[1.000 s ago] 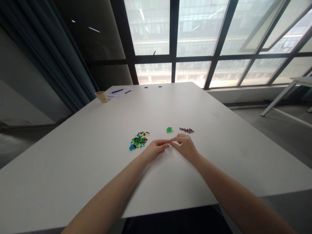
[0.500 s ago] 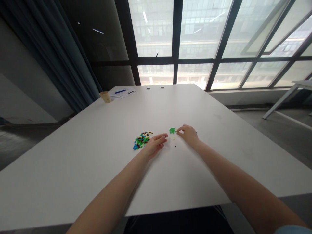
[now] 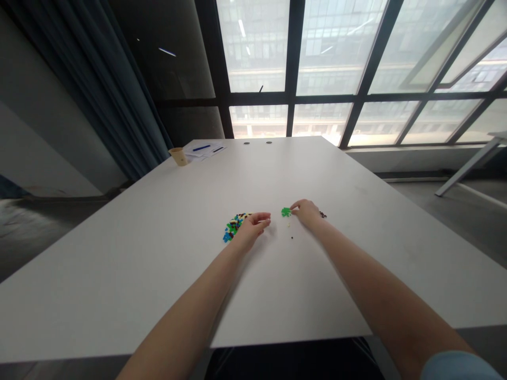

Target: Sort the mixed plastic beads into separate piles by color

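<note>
My right hand [image 3: 304, 211] curls its thumb and index finger around the edge of a cluster of small green pieces [image 3: 285, 211], pinching a green piece there. To the left, my left hand [image 3: 253, 228] is held with its fingers stretched out and the thumb apart; nothing shows between them. Beside and partly behind that hand lies a heap of small mixed pieces [image 3: 233, 228] in blue, green, yellow, brown and white, like tiny building bricks. Pale yellow bits [image 3: 289, 225] and one dark piece [image 3: 292, 237] lie between the hands. Several dark brown pieces [image 3: 323, 215] show past my right wrist.
The white table [image 3: 190, 237] reaches from my lap toward the windows. At its far left stand a paper cup [image 3: 178, 156] and papers [image 3: 206, 154] with a blue pen [image 3: 202, 148] on them. A blue curtain [image 3: 130, 105] hangs at the left.
The view has shifted slightly, so the table things sit further right. My right fingers have come in against the green cluster. Dark brown pieces now show beyond the right wrist.
</note>
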Demonstrator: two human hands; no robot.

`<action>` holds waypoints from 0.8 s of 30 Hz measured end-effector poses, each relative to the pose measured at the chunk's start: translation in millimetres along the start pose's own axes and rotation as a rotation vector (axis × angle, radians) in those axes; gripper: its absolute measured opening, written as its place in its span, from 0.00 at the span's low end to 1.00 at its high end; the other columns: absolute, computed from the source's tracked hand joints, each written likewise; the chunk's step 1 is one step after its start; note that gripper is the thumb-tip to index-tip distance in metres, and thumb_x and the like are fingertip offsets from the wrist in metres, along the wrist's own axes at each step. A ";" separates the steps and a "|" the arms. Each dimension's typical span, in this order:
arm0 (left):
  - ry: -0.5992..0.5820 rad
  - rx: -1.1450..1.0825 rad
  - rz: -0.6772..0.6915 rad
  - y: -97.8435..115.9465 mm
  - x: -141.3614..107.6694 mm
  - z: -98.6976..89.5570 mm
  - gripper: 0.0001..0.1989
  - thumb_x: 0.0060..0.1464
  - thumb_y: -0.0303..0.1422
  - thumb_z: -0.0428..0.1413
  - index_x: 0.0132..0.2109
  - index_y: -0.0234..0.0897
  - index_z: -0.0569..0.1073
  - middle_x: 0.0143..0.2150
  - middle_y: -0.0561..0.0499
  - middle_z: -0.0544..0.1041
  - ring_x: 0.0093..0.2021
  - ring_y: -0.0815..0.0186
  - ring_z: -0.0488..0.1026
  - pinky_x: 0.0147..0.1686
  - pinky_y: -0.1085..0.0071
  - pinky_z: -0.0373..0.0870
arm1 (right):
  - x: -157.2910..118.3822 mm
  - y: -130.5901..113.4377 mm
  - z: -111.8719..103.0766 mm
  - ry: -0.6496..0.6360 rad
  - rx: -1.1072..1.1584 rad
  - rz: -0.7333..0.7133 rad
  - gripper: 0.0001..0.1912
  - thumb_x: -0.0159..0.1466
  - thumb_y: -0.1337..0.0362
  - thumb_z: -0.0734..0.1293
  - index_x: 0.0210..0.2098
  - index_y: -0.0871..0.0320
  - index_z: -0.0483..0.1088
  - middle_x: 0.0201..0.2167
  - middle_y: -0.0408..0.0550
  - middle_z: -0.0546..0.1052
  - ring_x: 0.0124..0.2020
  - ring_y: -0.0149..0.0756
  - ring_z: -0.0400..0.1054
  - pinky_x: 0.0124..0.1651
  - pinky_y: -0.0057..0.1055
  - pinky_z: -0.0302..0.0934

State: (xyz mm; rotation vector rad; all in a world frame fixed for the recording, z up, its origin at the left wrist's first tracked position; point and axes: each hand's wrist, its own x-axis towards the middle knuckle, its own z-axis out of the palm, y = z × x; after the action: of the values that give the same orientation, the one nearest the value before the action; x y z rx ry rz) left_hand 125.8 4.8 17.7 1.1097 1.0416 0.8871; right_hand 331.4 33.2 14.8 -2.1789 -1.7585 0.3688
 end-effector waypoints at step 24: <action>0.114 1.280 0.284 2.8 10.6 -45.8 0.07 0.42 0.29 0.54 0.31 0.38 0.75 0.37 0.47 0.72 0.38 0.63 0.68 0.39 0.71 0.62 | -64.6 12.9 6.9 0.126 -0.036 -0.189 0.13 0.59 0.61 0.58 0.34 0.55 0.73 0.36 0.47 0.73 0.36 0.33 0.65 0.38 0.27 0.54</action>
State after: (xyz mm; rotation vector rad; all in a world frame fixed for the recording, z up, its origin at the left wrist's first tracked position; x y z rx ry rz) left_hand 84.8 27.5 13.2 2.3202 1.6223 0.4216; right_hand 326.6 -31.8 3.5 -1.9899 -1.8928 0.1524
